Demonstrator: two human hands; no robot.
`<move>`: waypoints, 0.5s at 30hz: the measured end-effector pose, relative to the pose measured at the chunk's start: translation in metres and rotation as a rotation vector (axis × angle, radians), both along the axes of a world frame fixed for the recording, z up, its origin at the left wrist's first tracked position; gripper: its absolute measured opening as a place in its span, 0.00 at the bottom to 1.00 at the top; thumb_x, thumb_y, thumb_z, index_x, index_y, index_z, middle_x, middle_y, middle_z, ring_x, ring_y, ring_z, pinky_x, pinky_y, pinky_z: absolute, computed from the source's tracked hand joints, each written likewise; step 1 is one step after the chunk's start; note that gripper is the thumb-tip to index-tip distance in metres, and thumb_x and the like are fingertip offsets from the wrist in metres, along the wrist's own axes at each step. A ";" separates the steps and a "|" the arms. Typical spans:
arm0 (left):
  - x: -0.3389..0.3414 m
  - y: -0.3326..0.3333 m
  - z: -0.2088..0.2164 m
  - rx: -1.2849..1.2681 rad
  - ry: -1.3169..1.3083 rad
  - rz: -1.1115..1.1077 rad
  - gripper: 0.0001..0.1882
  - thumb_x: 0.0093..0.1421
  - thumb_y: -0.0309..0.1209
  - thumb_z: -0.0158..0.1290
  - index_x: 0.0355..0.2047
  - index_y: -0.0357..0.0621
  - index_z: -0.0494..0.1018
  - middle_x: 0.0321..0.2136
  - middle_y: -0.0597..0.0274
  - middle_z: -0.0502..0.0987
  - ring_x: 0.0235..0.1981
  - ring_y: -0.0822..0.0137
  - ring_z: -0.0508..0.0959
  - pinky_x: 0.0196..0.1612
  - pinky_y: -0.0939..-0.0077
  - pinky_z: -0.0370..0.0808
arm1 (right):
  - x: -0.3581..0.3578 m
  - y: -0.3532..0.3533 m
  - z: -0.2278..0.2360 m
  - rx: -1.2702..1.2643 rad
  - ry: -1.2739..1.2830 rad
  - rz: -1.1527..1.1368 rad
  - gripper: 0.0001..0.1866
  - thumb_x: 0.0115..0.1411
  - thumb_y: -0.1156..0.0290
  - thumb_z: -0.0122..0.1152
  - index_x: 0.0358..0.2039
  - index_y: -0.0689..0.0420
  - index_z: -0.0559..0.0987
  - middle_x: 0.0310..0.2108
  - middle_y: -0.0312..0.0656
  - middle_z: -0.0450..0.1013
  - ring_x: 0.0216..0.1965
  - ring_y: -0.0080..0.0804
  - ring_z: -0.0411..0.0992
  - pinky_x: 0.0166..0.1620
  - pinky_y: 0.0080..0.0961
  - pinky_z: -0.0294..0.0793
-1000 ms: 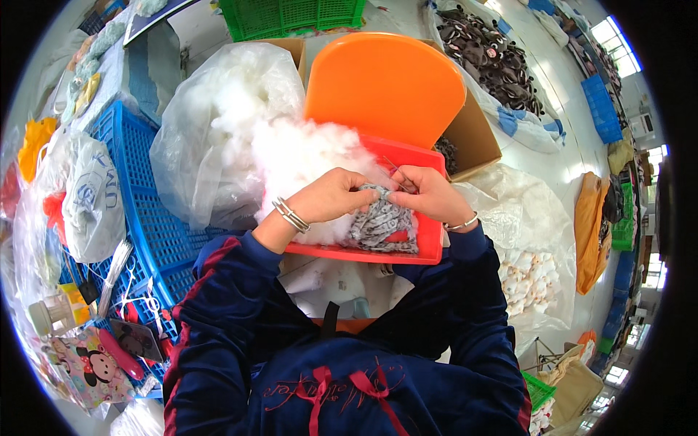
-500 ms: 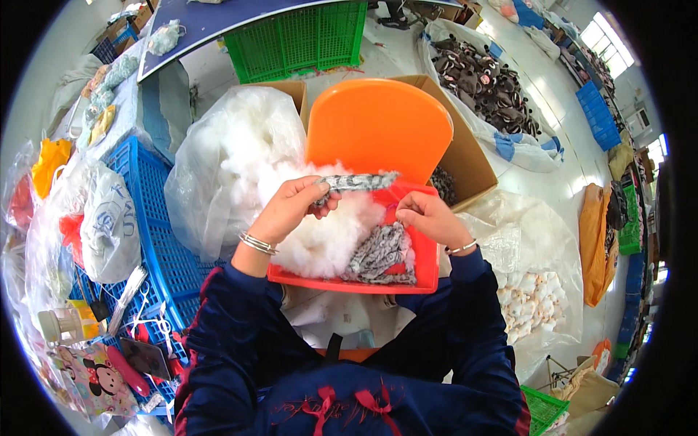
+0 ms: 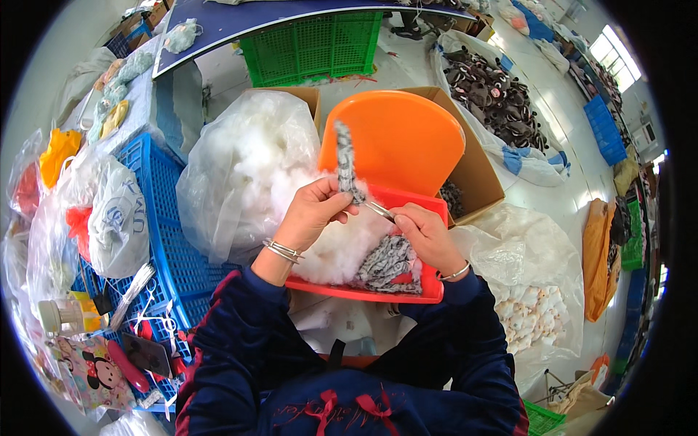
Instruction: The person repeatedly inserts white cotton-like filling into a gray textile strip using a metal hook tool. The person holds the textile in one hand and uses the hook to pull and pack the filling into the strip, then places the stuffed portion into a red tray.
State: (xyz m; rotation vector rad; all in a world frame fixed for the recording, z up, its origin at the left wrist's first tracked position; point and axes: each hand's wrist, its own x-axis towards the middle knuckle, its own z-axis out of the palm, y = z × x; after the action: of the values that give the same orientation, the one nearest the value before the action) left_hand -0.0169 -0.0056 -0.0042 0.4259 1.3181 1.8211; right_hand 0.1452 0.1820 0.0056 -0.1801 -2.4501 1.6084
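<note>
My left hand (image 3: 314, 211) is closed on the lower end of a grey-and-black striped plush tube (image 3: 345, 156), which points upward and is a little blurred. A slim metal tool (image 3: 379, 211), like tweezers, is gripped in my right hand (image 3: 427, 236); its tip meets the tube's lower end beside my left fingers. Whether the tip is inside the tube, I cannot tell. Below both hands lies a red tray (image 3: 342, 292) with white fluffy stuffing (image 3: 331, 251) on its left side and a pile of grey striped plush pieces (image 3: 389, 265) on its right.
An orange chair back (image 3: 396, 138) rises behind the tray, with a cardboard box (image 3: 472, 171) around it. A clear bag of stuffing (image 3: 243, 156) stands left, beside blue crates (image 3: 163, 240). Right are a bag of small white pieces (image 3: 534, 316) and a sack of dark plush pieces (image 3: 494, 91).
The striped tube has swung from lying sideways to pointing up. My right hand has moved in toward my left, and the metal tool now shows clearly between them. The whole view has shifted slightly.
</note>
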 end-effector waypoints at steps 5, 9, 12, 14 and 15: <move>0.004 0.002 0.012 -0.040 0.019 0.001 0.05 0.61 0.27 0.55 0.36 0.38 0.74 0.32 0.62 0.80 0.34 0.72 0.82 0.31 0.83 0.75 | 0.001 0.000 -0.002 -0.051 -0.066 -0.044 0.09 0.62 0.73 0.59 0.40 0.65 0.77 0.26 0.32 0.68 0.27 0.16 0.63 0.30 0.18 0.64; 0.003 0.004 0.007 -0.056 0.099 0.008 0.04 0.61 0.27 0.55 0.32 0.39 0.73 0.30 0.64 0.79 0.34 0.72 0.82 0.31 0.83 0.75 | 0.003 -0.001 -0.002 -0.130 -0.126 -0.081 0.09 0.61 0.74 0.60 0.40 0.65 0.77 0.26 0.32 0.68 0.26 0.15 0.63 0.28 0.15 0.62; 0.002 0.003 0.002 -0.084 0.152 -0.015 0.04 0.60 0.27 0.56 0.29 0.41 0.73 0.28 0.66 0.78 0.34 0.73 0.82 0.30 0.82 0.75 | 0.001 -0.003 -0.001 -0.102 -0.082 -0.072 0.08 0.61 0.74 0.60 0.39 0.65 0.77 0.26 0.32 0.67 0.25 0.15 0.62 0.28 0.16 0.62; 0.000 0.003 -0.001 -0.108 0.179 -0.015 0.05 0.60 0.27 0.56 0.28 0.41 0.73 0.27 0.67 0.78 0.34 0.73 0.82 0.30 0.83 0.75 | 0.001 -0.002 -0.002 -0.087 -0.073 -0.066 0.07 0.61 0.75 0.60 0.37 0.65 0.76 0.26 0.33 0.66 0.25 0.16 0.62 0.28 0.17 0.62; 0.001 0.004 -0.002 -0.105 0.170 -0.019 0.05 0.60 0.27 0.56 0.28 0.41 0.73 0.27 0.67 0.78 0.33 0.73 0.82 0.30 0.83 0.75 | 0.001 -0.001 -0.003 -0.079 -0.068 -0.064 0.07 0.61 0.75 0.60 0.37 0.65 0.76 0.25 0.33 0.66 0.25 0.16 0.62 0.28 0.17 0.62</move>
State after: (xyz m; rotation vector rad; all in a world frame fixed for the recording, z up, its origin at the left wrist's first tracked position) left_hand -0.0161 -0.0021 -0.0063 0.5445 1.5129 1.7213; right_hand 0.1462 0.1808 0.0027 -0.3273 -2.4057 1.6995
